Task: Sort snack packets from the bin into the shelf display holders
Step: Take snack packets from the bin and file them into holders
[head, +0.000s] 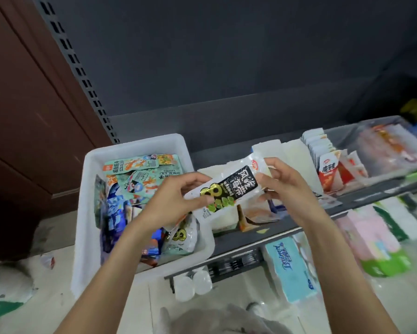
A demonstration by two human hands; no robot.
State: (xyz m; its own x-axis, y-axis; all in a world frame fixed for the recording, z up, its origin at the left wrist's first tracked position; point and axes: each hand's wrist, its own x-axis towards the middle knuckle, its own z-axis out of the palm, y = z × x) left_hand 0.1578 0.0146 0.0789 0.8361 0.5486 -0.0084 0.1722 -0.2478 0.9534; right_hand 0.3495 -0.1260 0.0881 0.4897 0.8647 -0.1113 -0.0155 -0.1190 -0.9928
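1. White and glossy, the seaweed snack packet (pixel 229 186) with a black label and green rings sits tilted between both hands, above the gap between bin and shelf.
2. The left hand (pixel 176 201) pinches the packet's lower end, thumb on top and fingers curled beneath.
3. The right hand (pixel 284 184) grips the upper end, fingers curled round its edge near the red logo.
4. Below and to the left, the white plastic bin (pixel 140 150) holds a jumble of packets: teal ones (pixel 140 169) at the back, blue ones (pixel 116 213) on the left, and another white packet with green rings (pixel 183 237) near the front corner.
5. On the grey shelf (pixel 274 233), clear display holders (pixel 376 131) carry upright rows of red-and-white packets (pixel 327 172), well to the right of the hands.
6. Under the shelf stand a blue tissue pack (pixel 291 268) and a pink and green pack (pixel 376 239) on the pale floor.
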